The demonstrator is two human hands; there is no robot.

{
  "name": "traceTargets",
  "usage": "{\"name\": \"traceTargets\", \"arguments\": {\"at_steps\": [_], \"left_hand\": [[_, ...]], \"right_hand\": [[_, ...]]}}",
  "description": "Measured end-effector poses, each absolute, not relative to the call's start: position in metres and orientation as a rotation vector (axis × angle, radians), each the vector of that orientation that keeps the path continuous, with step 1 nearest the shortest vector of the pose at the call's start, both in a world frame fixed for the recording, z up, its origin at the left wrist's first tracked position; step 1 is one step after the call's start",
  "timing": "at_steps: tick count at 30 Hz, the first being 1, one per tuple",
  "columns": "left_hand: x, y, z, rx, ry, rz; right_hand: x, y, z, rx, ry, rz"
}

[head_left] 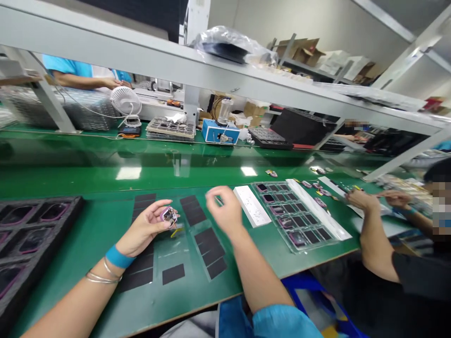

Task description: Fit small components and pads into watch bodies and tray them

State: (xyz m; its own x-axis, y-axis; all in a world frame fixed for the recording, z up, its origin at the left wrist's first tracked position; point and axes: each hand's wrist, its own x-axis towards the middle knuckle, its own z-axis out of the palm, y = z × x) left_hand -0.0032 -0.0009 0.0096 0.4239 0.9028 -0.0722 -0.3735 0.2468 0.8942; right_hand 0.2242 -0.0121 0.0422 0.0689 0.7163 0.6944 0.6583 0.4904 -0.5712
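Blue sleeve cuff and bare right forearm lie closest to the camera, while the left forearm reaches in from the lower corner, with a blue wristband and thin silver bangles at its wrist. The left hand lifts a small purple-rimmed part above the green surface, its fingers curled and pinching the part by its edges, which seems to leave its face open to view. The right hand hangs just beside it, fingers bunched together; a small dark tip shows at them, too small to identify.

Beneath both hands lies a clear sheet carrying black film squares. A black foam tray with purple-rimmed parts sits at the left, and a clear compartment tray lies at the right between two white bars, probably keeping everything within easy reach. Farther right, a co-worker's hands work over the same surface. Beyond stand a small white fan and a blue instrument box, below a long overhead shelf.
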Motion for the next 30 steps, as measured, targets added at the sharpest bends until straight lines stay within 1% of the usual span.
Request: {"name": "traceTargets", "arguments": {"at_steps": [2, 4, 6, 8, 9, 10, 13, 15, 18, 26, 30], "left_hand": [[-0.003, -0.002, 0.011, 0.914, 0.658, 0.957], [-0.003, -0.003, 0.012, 0.889, 0.646, 0.955], [-0.002, -0.004, 0.012, 0.87, 0.632, 0.96], [0.0, -0.005, 0.011, 0.861, 0.608, 0.965], [0.0, -0.006, 0.01, 0.86, 0.595, 0.967], [0.001, -0.006, 0.01, 0.859, 0.583, 0.968], [0.001, -0.006, 0.009, 0.861, 0.554, 0.98], [0.0, -0.006, 0.009, 0.868, 0.544, 0.991], [-0.002, -0.004, 0.007, 0.896, 0.551, 1.011], [0.0, -0.003, 0.005, 0.983, 0.653, 1.062], [0.002, -0.005, 0.008, 0.996, 0.726, 1.067]], "right_hand": [[0.274, -0.007, 0.052, -1.529, -1.353, -0.014], [0.317, -0.002, 0.056, -1.83, -1.26, 0.009], [0.337, 0.002, 0.054, -1.967, -1.219, -0.026], [0.326, 0.006, 0.048, -1.846, -1.257, -0.038], [0.309, 0.007, 0.044, -1.714, -1.308, 0.034], [0.288, 0.006, 0.039, -1.565, -1.372, 0.168], [0.218, -0.003, 0.024, -1.18, -1.511, 0.749], [0.184, -0.012, 0.015, -1.079, -1.501, 0.925], [0.163, -0.021, 0.007, -1.044, -1.457, 0.907], [0.165, -0.022, 0.003, -1.056, -1.522, 0.684], [0.163, -0.02, 0.001, -1.041, -1.504, 0.667]]}}
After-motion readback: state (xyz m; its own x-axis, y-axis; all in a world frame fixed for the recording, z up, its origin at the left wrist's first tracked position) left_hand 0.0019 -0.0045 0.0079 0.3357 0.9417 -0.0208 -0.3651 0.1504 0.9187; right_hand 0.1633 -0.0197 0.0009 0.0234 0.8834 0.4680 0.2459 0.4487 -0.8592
